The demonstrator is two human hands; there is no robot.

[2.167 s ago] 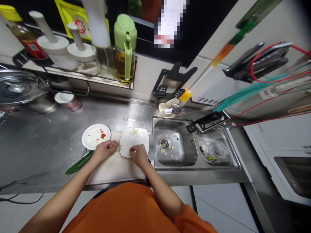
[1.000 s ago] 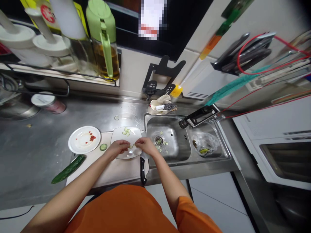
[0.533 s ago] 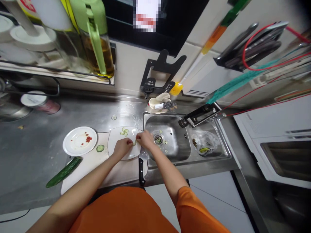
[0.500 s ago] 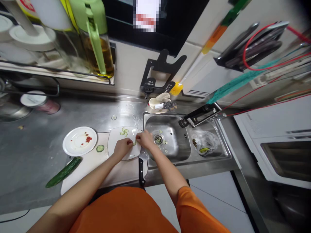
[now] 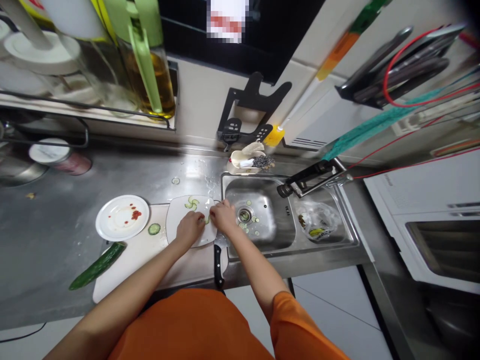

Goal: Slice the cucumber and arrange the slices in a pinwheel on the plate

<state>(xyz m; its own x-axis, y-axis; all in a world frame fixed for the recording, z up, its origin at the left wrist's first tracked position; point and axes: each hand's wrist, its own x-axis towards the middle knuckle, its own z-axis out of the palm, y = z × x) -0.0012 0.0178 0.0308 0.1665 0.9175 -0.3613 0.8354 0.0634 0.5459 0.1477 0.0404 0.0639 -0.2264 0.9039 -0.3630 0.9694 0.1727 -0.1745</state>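
Note:
My left hand (image 5: 190, 229) and my right hand (image 5: 222, 216) meet over the right side of a square white plate (image 5: 174, 212). Their fingers are closed in a pinch around a small piece of cucumber (image 5: 207, 219), which shows between the fingertips. Several curved cucumber slices (image 5: 191, 203) lie in a curl at the plate's far side. The plate rests on a white cutting board (image 5: 157, 255). A round cucumber slice (image 5: 154, 229) sits on the board left of the plate. Beside my right wrist lies a knife (image 5: 218, 265) with a black handle, its blade partly under the plate.
A whole cucumber (image 5: 96, 266) lies left, near a round white plate (image 5: 108, 220) with red bits. At right, a steel sink (image 5: 275, 215) has cucumber slices near its drain, and a plastic bag (image 5: 320, 220) sits in the second basin. A black faucet (image 5: 300, 181) reaches over the sink.
The hands stay almost in place at the plate, with the left fingers curled slightly differently around the cucumber piece. The view has shifted slightly.

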